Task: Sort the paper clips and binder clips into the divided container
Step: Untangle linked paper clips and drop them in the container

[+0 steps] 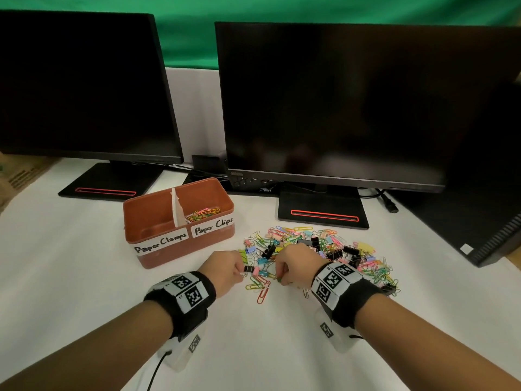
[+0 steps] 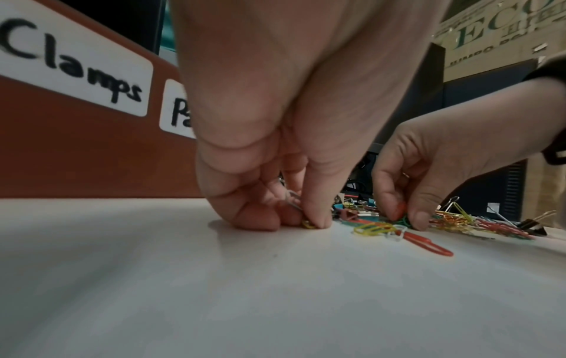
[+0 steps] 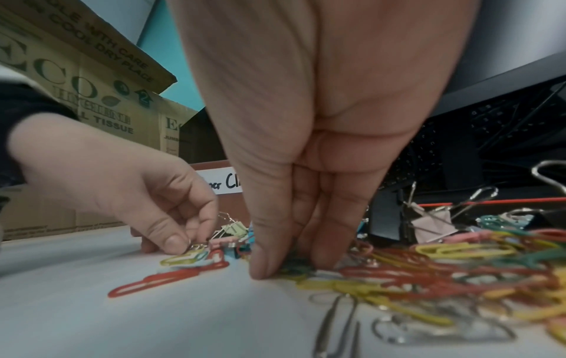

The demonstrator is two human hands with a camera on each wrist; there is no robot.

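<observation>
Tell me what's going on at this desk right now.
A person is sorting a mixed pile of clips on a white table into an orange divided container. Its Paper Clips side already holds coloured paper clips; the Paper Clamps side looks empty. The left hand pinches a silver paper clip at the pile's near edge, and the right hand pinches a green paper clip.

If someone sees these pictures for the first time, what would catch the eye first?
Probably the colourful pile of clips on the white table, in front of the right monitor. Both hands work at its near edge: the left hand and the right hand each pinch paper clips. Left of the pile stands the orange divided container.
</observation>
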